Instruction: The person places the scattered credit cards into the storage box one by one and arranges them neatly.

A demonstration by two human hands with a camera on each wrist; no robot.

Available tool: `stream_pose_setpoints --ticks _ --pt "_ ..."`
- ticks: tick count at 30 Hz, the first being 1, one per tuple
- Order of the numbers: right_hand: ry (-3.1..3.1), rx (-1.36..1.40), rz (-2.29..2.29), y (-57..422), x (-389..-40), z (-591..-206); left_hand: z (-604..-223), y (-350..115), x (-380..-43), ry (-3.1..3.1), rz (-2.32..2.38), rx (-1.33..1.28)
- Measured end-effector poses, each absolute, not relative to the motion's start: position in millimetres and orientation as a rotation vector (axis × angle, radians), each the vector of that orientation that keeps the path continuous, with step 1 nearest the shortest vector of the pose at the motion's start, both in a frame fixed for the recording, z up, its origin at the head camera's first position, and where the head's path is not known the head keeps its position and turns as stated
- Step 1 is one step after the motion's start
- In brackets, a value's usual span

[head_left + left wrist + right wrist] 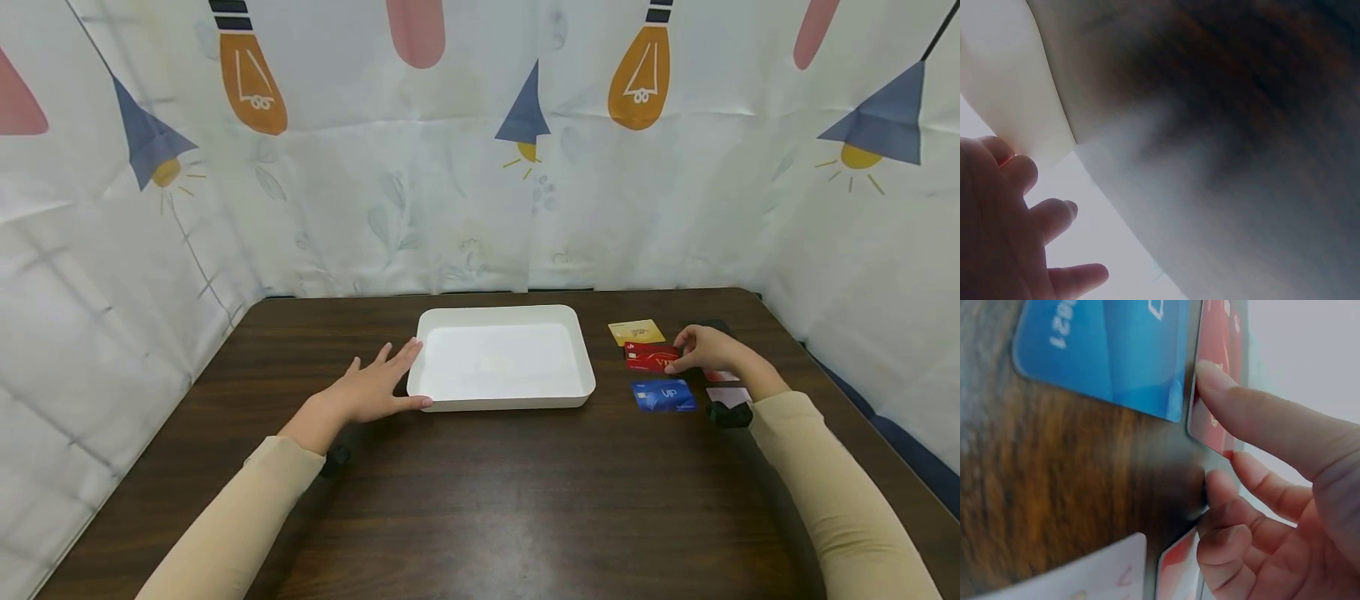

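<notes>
My right hand [708, 348] pinches the right end of a red VIP card [647, 357], thumb at the near corner and index finger at the far one. In the right wrist view the thumb overlaps the red card [1213, 419], while the other fingers are curled below. A gold card [636, 332] lies behind the red one and a blue VIP card [664, 396] in front. Across the table, my left hand [375, 390] has its fingers spread against the left side of a white rectangular tray [498, 405]. Its fingers show beside the tray wall [1022, 81] in the left wrist view.
Right of the blue card lies a pale pink card [726, 395], with a red-and-white card [720, 376] partly hidden by my hand. A black card [712, 324] sits behind the hand. The dark wooden table [480, 500] meets printed white curtains [337, 208] at its back.
</notes>
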State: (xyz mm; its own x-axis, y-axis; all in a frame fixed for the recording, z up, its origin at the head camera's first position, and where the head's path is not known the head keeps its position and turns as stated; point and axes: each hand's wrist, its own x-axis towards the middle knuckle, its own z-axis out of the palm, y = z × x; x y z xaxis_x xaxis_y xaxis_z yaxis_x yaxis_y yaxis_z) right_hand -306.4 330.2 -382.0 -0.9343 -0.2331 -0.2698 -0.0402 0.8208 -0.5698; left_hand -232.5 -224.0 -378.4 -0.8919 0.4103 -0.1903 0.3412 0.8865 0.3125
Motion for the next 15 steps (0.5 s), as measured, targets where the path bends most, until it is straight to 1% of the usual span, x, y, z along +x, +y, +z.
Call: stream_pose_setpoints --ticks 6,15 --pt "2.683 -0.116 -0.895 330.2 -307.9 -383.6 -378.4 -224.1 -232.4 2.804 0.400 0.563" --pt "2.619 -0.089 -1.070 331.6 -307.4 -384.1 -379.7 -224.5 -233.2 2.807 0.398 0.561"
